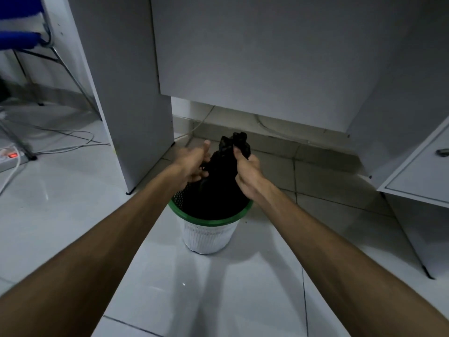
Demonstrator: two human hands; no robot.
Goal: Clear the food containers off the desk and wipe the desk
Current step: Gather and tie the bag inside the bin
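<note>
The grey desk fills the upper part of the view from below, its back panel and left side panel rising above a pale tiled floor. The waste basket — white slatted wall, green rim — stands on the floor in front of the desk's back panel, and everything else is placed from it. A black bin bag sits in the basket and rises well above its rim, gathered to a bunched top. The right hand, above the basket's right side, has its grip curled round that bunched top of the bag. The left hand, above the basket's left side, has its fingers curled at the bag's left edge; whether they pinch the plastic cannot be told. To the basket's right stands a drawer unit. Far left of the basket lies a power strip with a red light — cables trail beside it.
</note>
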